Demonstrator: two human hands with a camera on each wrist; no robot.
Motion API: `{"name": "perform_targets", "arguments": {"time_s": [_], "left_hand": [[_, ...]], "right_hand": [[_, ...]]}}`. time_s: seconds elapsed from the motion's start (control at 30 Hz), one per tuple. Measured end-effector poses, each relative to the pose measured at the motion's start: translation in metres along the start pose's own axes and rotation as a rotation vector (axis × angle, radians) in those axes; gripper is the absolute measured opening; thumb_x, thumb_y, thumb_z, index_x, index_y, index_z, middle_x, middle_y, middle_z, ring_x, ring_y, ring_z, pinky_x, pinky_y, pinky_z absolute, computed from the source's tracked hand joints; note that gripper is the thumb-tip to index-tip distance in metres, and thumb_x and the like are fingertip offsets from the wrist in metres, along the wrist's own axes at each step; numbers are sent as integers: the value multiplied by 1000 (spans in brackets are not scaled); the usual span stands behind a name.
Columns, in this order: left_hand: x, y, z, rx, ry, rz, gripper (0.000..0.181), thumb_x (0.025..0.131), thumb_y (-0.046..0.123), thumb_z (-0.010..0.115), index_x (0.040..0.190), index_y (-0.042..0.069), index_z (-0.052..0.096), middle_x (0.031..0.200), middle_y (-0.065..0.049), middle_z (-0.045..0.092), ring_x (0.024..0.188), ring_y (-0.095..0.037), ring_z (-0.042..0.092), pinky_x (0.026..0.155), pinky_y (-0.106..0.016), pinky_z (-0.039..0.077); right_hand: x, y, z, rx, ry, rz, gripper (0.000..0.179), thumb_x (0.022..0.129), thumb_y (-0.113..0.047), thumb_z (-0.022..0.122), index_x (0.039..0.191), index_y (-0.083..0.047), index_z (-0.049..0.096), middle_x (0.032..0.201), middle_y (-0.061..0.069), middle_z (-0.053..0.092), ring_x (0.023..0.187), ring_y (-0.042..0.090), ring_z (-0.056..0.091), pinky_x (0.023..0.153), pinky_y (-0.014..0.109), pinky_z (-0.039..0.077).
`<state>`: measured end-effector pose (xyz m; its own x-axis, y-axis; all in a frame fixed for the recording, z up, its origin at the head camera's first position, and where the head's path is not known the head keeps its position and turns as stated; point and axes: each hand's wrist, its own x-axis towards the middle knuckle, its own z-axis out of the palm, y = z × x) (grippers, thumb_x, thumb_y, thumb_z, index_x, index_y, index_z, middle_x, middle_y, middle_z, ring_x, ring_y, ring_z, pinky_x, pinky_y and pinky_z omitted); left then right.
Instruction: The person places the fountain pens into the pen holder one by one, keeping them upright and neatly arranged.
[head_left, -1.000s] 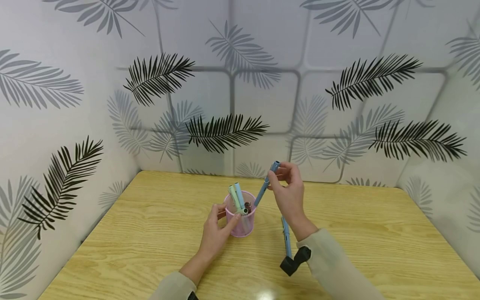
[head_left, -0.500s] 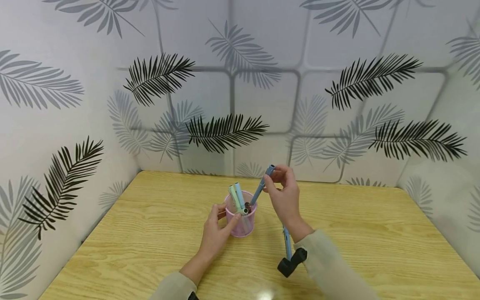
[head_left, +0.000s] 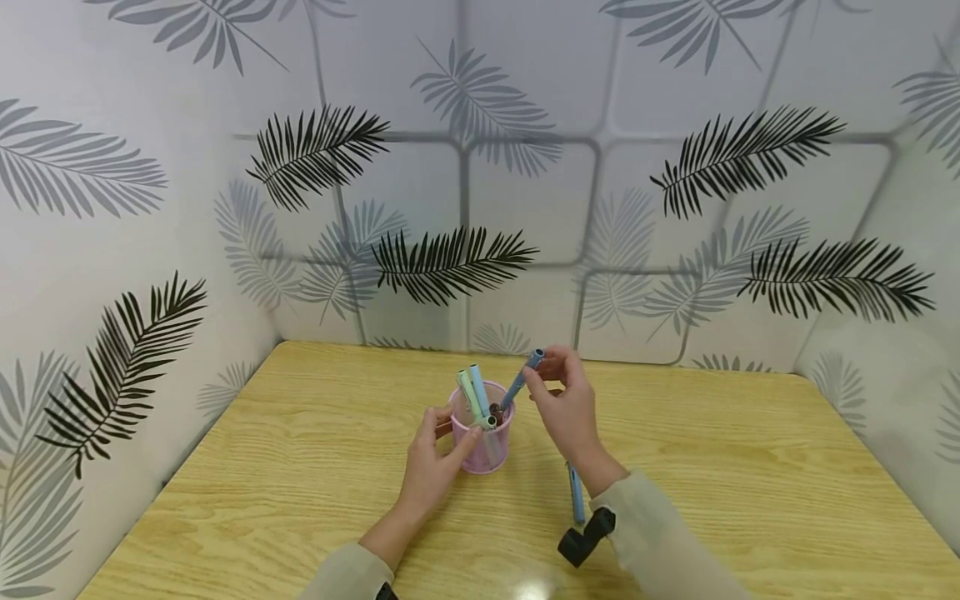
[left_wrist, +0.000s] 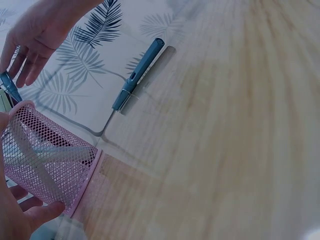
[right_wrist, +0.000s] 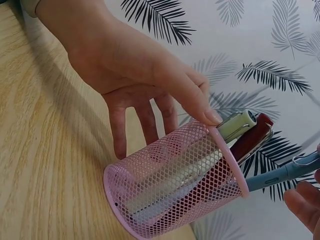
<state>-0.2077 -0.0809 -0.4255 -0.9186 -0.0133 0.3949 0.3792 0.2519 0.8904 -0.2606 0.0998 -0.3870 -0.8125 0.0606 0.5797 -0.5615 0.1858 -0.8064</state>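
Observation:
My left hand point(head_left: 431, 467) grips a pink mesh pen cup point(head_left: 480, 460) upright on the table, thumb at the near rim and fingers round the far side. Between thumb and fingers, my right hand point(head_left: 566, 408) pinches the upper part of a blue pen point(right_wrist: 280, 174), whose lower end is inside the cup. A light green pen point(head_left: 468, 392) and a light blue pen point(head_left: 479, 388) lean in the cup. The right wrist view also shows a dark red pen point(right_wrist: 255, 131) in it. Another blue pen point(left_wrist: 140, 72) lies on the table, partly hidden by my right wrist in the head view.
The wood-grain table point(head_left: 315, 442) meets a leaf-patterned backdrop point(head_left: 525, 208) behind and at both sides. A black wrist mount point(head_left: 588, 537) on my right sleeve hangs close over the lying blue pen.
My right hand has moved left and down with the blue pen, whose lower end has gone from the rim into the cup. The left hand and cup have stayed in place.

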Motion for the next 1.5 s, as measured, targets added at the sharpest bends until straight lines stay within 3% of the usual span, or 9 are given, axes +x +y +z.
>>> {"name": "perform_targets", "arguments": {"time_s": [0.2, 0.57, 1.1, 1.4, 1.5], "left_hand": [[0, -3, 0, -3, 5, -1, 37, 89, 16, 64, 115, -3, 46, 122, -23, 51, 110, -40, 51, 83, -50, 50], [0, -2, 0, -14, 7, -8, 38, 88, 16, 65, 115, -4, 46, 124, -23, 50, 110, -40, 50, 85, -54, 47], [0, -2, 2, -5, 11, 3, 38, 88, 16, 65, 116, -3, 47, 122, -23, 51, 110, -41, 51, 85, -53, 48], [0, -3, 2, -3, 14, -1, 39, 88, 16, 65, 117, -3, 47, 121, -24, 51, 109, -40, 51, 84, -52, 49], [1, -3, 2, -2, 13, 4, 39, 88, 15, 65, 116, -3, 46, 121, -24, 51, 109, -41, 51, 84, -53, 48]], "right_hand": [[-3, 4, -1, -19, 11, 35, 26, 87, -9, 65, 109, -3, 53, 94, 15, 60, 79, 26, 58, 55, 21, 51], [-7, 10, -5, -71, -1, 49, 20, 88, -11, 64, 107, -9, 55, 92, 8, 59, 76, 20, 57, 54, 25, 52], [-10, 14, -18, -110, 0, 104, 24, 90, -14, 63, 111, -7, 55, 93, 11, 59, 77, 21, 56, 55, 24, 52], [-17, -17, -22, -112, -23, 147, 22, 90, -1, 59, 109, 5, 51, 94, 21, 56, 78, 31, 56, 53, 22, 52], [-18, -1, -25, -108, -24, 142, 23, 90, -6, 60, 110, 2, 52, 94, 18, 57, 77, 27, 56, 53, 26, 54]]}}
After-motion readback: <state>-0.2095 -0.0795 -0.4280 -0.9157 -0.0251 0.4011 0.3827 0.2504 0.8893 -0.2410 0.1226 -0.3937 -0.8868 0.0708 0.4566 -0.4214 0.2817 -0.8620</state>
